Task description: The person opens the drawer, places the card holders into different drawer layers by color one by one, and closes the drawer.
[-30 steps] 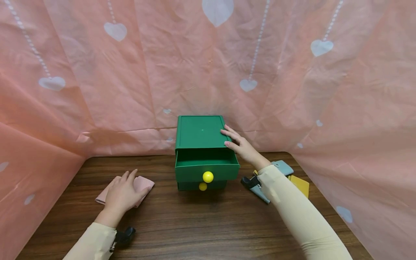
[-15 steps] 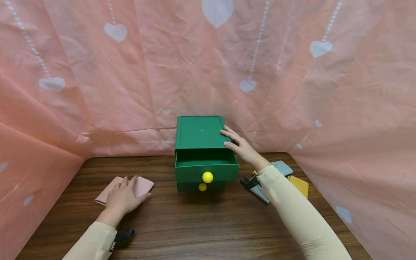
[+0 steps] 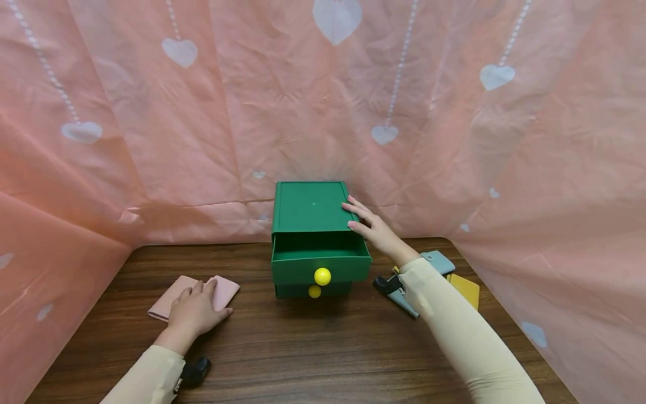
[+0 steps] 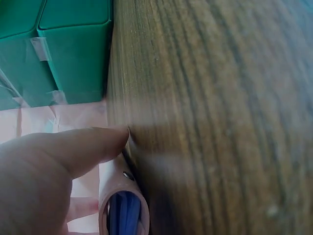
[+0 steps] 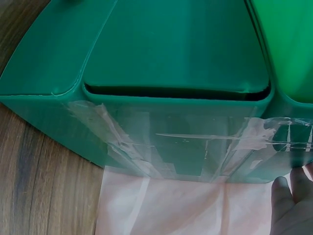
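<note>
My left hand (image 3: pixel 194 311) lies over a pink folded wallet (image 3: pixel 169 297) on the left of the table, fingers relaxed across it and the thumb stretched out to the right. In the left wrist view the straight thumb lies by the end of the wallet (image 4: pixel 117 183), which has a small metal snap and blue layers inside its rounded fold. My right hand (image 3: pixel 378 230) rests with spread fingers on the right top edge of a green drawer cabinet (image 3: pixel 313 207). Its upper drawer (image 3: pixel 298 270), with a yellow knob (image 3: pixel 322 276), is pulled out; the lower one sits farther in.
Right of the cabinet, partly behind my right forearm, lie a light blue wallet (image 3: pixel 438 261), a yellow flat piece (image 3: pixel 465 290) and another blue piece (image 3: pixel 404 304). A pink cloth (image 3: pixel 303 112) with white hearts hangs around the wooden table (image 3: pixel 303 353).
My left hand has come down and slightly toward me over the pink wallet, its thumb shifting nearer. The right hand and the cabinet stay the same.
</note>
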Demonstrator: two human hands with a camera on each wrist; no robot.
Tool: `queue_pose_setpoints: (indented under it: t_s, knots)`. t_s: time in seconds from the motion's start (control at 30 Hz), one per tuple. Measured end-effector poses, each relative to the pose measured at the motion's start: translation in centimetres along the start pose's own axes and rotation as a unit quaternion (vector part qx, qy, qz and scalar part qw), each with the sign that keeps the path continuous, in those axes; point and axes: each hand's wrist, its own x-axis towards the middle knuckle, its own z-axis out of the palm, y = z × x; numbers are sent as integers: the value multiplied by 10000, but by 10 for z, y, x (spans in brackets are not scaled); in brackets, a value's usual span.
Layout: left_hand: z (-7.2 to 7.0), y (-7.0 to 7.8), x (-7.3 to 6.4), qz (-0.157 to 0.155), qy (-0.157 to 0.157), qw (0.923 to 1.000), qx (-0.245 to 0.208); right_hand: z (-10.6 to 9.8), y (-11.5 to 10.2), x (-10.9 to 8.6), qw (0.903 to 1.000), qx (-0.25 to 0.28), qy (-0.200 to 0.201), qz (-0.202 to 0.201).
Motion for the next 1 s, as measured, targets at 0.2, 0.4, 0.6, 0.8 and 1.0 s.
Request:
queue_pose_setpoints:
  t_s: [0.2, 0.4, 0.6, 0.8, 1.0]
  knots:
    - [1, 1, 2, 14, 13, 10000, 5, 0, 0, 0, 9999, 104, 12, -10]
    - [1, 1, 3, 33, 76, 10000, 1, 0, -1, 0, 9999, 116, 25, -28]
    - [-2, 3, 2, 43, 63, 10000, -35, 0, 0, 1, 10000, 88, 25, -18]
    - [-4, 4, 2, 17, -4, 10000, -72, 0, 0, 1, 9999, 151, 23, 15]
    - [-4, 4, 2, 19, 3, 10000, -39, 0, 1, 0, 9998, 215, 11, -9]
